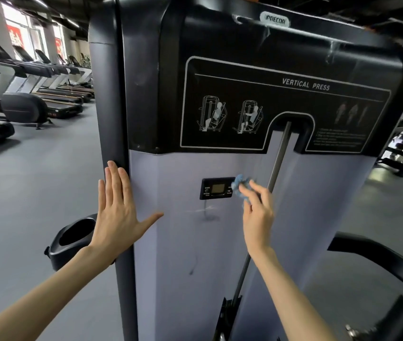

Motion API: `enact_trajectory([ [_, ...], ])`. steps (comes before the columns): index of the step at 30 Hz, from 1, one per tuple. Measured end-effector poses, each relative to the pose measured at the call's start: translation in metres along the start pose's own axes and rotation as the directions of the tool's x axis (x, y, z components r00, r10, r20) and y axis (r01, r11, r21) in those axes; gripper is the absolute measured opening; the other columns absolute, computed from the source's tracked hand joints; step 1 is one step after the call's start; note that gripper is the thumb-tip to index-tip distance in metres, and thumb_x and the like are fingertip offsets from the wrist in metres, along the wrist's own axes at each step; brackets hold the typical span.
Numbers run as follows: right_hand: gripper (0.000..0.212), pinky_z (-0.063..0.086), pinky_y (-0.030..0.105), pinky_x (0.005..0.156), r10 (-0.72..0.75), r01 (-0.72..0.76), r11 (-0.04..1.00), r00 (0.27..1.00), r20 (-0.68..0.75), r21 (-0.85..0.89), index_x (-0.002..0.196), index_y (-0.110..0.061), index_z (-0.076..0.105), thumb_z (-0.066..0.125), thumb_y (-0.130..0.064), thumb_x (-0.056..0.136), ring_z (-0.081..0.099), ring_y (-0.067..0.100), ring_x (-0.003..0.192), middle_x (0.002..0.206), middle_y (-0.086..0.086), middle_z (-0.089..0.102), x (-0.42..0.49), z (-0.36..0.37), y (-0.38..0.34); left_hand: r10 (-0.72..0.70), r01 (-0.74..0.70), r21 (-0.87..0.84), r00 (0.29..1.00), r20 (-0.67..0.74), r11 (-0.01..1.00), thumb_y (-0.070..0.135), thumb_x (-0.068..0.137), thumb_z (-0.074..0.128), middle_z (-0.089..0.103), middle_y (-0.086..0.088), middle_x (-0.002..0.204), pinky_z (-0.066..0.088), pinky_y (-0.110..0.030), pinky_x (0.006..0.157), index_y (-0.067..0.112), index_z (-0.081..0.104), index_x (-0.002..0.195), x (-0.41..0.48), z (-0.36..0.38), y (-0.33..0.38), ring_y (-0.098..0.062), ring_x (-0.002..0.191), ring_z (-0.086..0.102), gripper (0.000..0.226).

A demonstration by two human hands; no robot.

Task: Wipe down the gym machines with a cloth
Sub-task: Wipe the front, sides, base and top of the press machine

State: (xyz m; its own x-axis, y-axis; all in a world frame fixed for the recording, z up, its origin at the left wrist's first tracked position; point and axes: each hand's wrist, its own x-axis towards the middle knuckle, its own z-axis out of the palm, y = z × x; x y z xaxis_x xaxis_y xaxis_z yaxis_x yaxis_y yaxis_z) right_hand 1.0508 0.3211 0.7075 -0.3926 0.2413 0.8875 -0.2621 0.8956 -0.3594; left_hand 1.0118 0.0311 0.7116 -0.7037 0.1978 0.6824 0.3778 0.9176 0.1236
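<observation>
My right hand [257,212] pinches a small bunched blue cloth [241,187] between the thumb and the first fingers, with the other fingers loosely spread behind it. The cloth sits at the right end of the little counter display [217,188] set into the grey shroud [318,205] of the vertical press machine, and it seems to touch or just overlap the display's black frame (motion blur keeps me from being sure of contact). The next stroke depends on this: the display lies directly to the left of my cloth with its long axis running level, so I judge a sideways pass to the left would cover its face in one go, and the right hand is clearly the nearer one for it. Just right of the display, close past my fingertips, the steel guide rod [278,156] runs steeply up into the slot in the black instruction placard [281,107], which sits above the display. Below the display the shroud shows a faint scuff [206,212] that I think needs the cloth too. Well to the left of the display, my left hand [115,212] lies flat with its fingers straight and holds nothing. Its fingertips rest on the black upright post [111,94] and its thumb is spread onto the grey.
</observation>
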Motion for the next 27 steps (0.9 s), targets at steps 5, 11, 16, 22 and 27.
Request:
enact_trajectory([
  [5, 0.036, 0.044, 0.028, 0.099, 0.006, 0.002, 0.999, 0.975, 0.221, -0.037, 0.117, -0.010, 0.069, 0.069, 0.004, 0.083, 0.054, 0.014, 0.107, 0.116, -0.014, 0.049, -0.057, -0.003, 0.019, -0.010, 0.010, -0.005, 1.000, 0.011, 1.000, 0.082, 0.079, 0.028, -0.013, -0.024, 0.160, 0.011, -0.056, 0.120, -0.005, -0.007, 0.152, 0.000, 0.000, 0.000, -0.037, 0.150, -0.009, 0.119],
  [11, 0.032, 0.035, 0.001, 0.088, 0.056, -0.056, 0.998, 0.996, 0.070, 0.003, 0.118, -0.002, 0.064, 0.062, 0.003, 0.087, 0.052, 0.011, 0.096, 0.111, 0.011, 0.056, -0.019, 0.001, -0.008, -0.012, 0.013, -0.013, 1.000, 0.027, 1.000, 0.083, 0.078, 0.027, -0.017, -0.021, 0.160, 0.008, -0.054, 0.120, -0.001, -0.012, 0.152, 0.001, -0.002, 0.000, -0.035, 0.150, -0.012, 0.119],
  [16, 0.037, 0.050, 0.018, 0.077, 0.118, -0.118, 0.993, 0.993, 0.029, 0.029, 0.111, -0.003, 0.067, 0.073, 0.010, 0.077, 0.054, 0.013, 0.085, 0.101, 0.004, 0.052, -0.047, 0.016, -0.018, -0.019, 0.020, -0.022, 0.998, 0.053, 1.000, 0.083, 0.078, 0.026, -0.020, -0.019, 0.160, 0.003, -0.051, 0.121, 0.000, -0.014, 0.152, 0.000, -0.004, 0.000, -0.032, 0.149, -0.015, 0.118],
  [22, 0.037, 0.057, 0.037, 0.068, 0.172, -0.180, 0.970, 0.983, 0.060, 0.163, 0.118, -0.007, 0.062, 0.069, 0.005, 0.084, 0.060, 0.020, 0.082, 0.102, -0.007, 0.042, -0.057, 0.036, -0.055, 0.010, -0.008, -0.032, 0.997, 0.076, 0.999, 0.082, 0.079, 0.026, -0.025, -0.018, 0.159, 0.000, -0.050, 0.122, 0.001, -0.017, 0.151, 0.000, -0.006, -0.006, -0.031, 0.149, -0.018, 0.117],
  [27, 0.050, 0.054, 0.032, 0.080, -0.064, 0.024, 0.982, 0.976, 0.210, 0.189, 0.124, -0.011, 0.060, 0.072, 0.007, 0.080, 0.057, 0.021, 0.094, 0.108, -0.003, 0.045, -0.064, 0.050, -0.098, 0.057, -0.052, -0.066, 0.995, 0.076, 0.996, 0.072, 0.084, 0.031, -0.025, -0.014, 0.160, 0.000, -0.049, 0.122, 0.004, -0.018, 0.152, -0.002, -0.009, -0.015, -0.029, 0.150, -0.017, 0.107],
])
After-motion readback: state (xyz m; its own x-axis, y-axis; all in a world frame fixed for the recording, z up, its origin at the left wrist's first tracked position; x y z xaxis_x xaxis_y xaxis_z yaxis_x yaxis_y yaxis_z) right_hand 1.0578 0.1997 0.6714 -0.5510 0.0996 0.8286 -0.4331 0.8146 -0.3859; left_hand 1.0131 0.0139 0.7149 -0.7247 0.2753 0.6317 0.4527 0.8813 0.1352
